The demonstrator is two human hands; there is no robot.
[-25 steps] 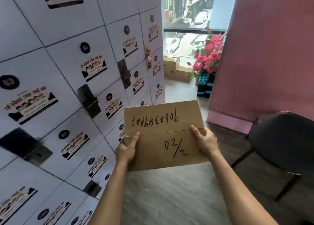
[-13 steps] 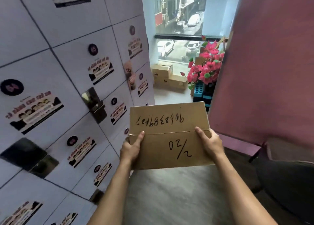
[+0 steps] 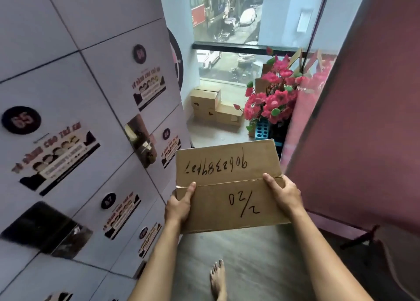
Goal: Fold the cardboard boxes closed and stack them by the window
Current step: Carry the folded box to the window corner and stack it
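Closer to window stack (image 3: 216,106) now; box (image 3: 229,187) looks light, stiff; left hand (image 3: 178,206), right hand (image 3: 284,192) fingers gripping side edges, thumbs on top seam.

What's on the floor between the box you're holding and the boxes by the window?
Nothing: in the head view, only bare grey floor lies between the held cardboard box and the stacked boxes. Pink flowers stand off to the right.

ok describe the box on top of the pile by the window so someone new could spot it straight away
Look to the window at the far end of the floor, just left of the pink flowers. A low stack of cardboard boxes sits there on the floor below the glass. The one you want is the top box, at the stack's left end; it alone stands a layer higher.
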